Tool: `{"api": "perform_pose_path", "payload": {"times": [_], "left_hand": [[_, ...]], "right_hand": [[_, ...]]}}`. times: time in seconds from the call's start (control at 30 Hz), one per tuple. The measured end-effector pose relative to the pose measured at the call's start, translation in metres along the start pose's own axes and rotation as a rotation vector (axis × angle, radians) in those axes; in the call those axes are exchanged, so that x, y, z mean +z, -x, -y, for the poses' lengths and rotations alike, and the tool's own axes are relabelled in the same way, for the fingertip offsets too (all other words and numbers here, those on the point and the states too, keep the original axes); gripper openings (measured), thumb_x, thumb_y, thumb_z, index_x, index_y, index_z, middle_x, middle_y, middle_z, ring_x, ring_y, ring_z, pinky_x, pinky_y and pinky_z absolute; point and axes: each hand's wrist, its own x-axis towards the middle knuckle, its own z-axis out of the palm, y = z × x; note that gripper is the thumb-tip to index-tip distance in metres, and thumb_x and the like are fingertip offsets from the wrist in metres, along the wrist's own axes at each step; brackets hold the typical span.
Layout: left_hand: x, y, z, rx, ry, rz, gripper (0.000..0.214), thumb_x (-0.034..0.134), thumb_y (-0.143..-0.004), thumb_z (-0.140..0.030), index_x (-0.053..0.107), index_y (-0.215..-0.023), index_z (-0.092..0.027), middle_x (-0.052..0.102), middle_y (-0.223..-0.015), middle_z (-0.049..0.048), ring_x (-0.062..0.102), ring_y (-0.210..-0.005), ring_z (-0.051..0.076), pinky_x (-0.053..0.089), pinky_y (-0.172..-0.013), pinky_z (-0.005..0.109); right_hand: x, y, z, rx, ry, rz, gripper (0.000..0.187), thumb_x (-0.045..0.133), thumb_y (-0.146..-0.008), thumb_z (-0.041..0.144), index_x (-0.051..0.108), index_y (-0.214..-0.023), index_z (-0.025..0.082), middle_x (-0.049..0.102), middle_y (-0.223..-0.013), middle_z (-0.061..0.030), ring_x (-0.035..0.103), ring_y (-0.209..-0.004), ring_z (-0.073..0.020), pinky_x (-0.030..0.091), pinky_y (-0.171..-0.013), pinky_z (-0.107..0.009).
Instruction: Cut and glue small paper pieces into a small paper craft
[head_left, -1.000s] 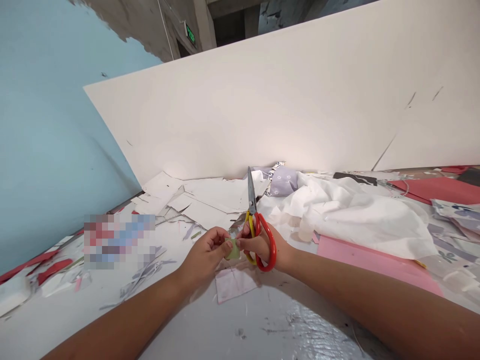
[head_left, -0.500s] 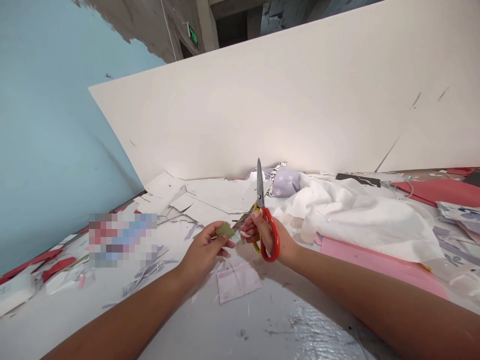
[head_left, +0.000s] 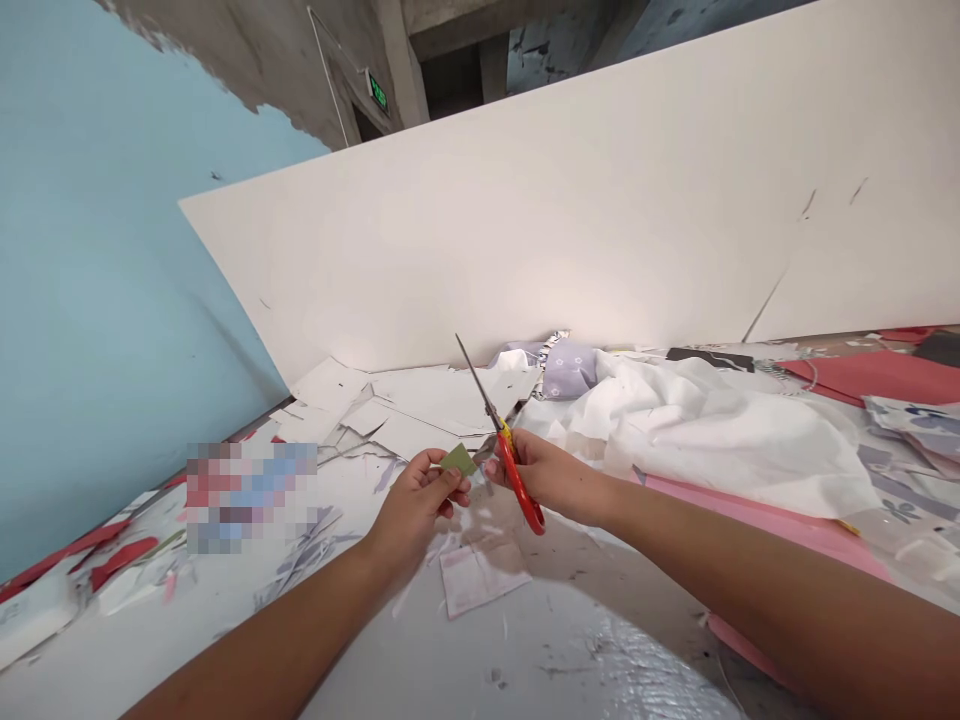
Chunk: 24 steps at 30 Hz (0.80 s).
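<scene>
Between the thumb and fingers of my left hand (head_left: 424, 497) is a small olive-green piece (head_left: 459, 459), paper or cloth, I cannot tell which. My right hand (head_left: 551, 475) is closed around the handles of red-and-yellow scissors (head_left: 523, 485). The scissors' blades are spread: one points up and to the left, the other reaches low toward the right edge of the green piece. Whether that blade touches it is unclear. Below the hands, a pale pink square of fabric (head_left: 484, 577) lies on the grey tabletop (head_left: 420, 660).
Torn white card sheets (head_left: 427, 400) lie behind my hands. A crumpled white cloth (head_left: 720, 430) and a pink sheet (head_left: 765, 520) lie to the right, with red material (head_left: 885, 377) beyond. Scraps (head_left: 307, 550) litter the left. A tall white board (head_left: 525, 230) stands along the back.
The scissors have swung from upright to leaning left, and their lower blade has come closer to the green piece. My left hand still pinches that piece, now with more of it showing.
</scene>
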Motion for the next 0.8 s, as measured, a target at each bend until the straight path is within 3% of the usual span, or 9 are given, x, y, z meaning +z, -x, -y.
{"api": "perform_pose_path", "payload": {"times": [0.1,0.27,0.47,0.67,0.8], "left_hand": [[0.000,-0.002,-0.009,0.013,0.012,-0.015,0.021,0.062,-0.070,-0.029,0.049,-0.082,-0.018,0.062,-0.065,-0.0001,0.055,-0.056,0.011,0.036,-0.053,0.022],[0.005,-0.005,-0.023,0.037,0.014,-0.067,0.024,0.063,-0.069,-0.030,0.047,-0.081,-0.018,0.064,-0.066,0.0000,0.058,-0.059,0.013,0.036,-0.053,0.022],[0.027,-0.020,-0.041,0.139,0.085,-0.074,0.021,0.062,-0.069,-0.028,0.046,-0.079,-0.019,0.062,-0.059,-0.0028,0.056,-0.051,0.011,0.037,-0.051,0.022],[0.044,-0.034,-0.049,0.203,0.061,-0.043,0.017,0.060,-0.069,-0.027,0.046,-0.075,-0.020,0.059,-0.054,-0.0049,0.053,-0.047,0.010,0.038,-0.050,0.022],[0.049,-0.036,-0.049,0.200,0.042,-0.011,0.015,0.058,-0.069,-0.026,0.045,-0.072,-0.020,0.058,-0.052,-0.0049,0.052,-0.045,0.009,0.038,-0.049,0.021]], "right_hand": [[-0.002,0.011,0.013,0.025,0.107,0.057,0.026,0.068,-0.065,0.037,0.049,-0.067,0.020,0.045,-0.066,0.0034,0.042,-0.063,-0.0129,0.034,-0.057,-0.024],[-0.008,0.026,0.011,0.044,0.258,0.081,0.042,0.056,-0.070,0.058,0.039,-0.062,0.020,0.030,-0.057,0.0054,0.025,-0.051,-0.0099,0.023,-0.047,-0.024],[-0.015,0.030,-0.005,0.070,0.268,-0.028,0.055,0.041,-0.069,0.072,0.050,-0.080,0.019,0.037,-0.061,0.0035,0.035,-0.055,-0.0121,0.030,-0.051,-0.026],[-0.026,0.029,-0.019,0.025,0.164,-0.008,0.060,0.030,-0.069,0.077,0.045,-0.075,0.019,0.034,-0.061,0.0037,0.033,-0.054,-0.0114,0.030,-0.050,-0.026],[-0.026,0.030,-0.019,0.021,0.148,0.015,0.061,0.031,-0.069,0.076,0.047,-0.081,0.019,0.033,-0.062,0.0038,0.031,-0.054,-0.0113,0.029,-0.050,-0.026]]}}
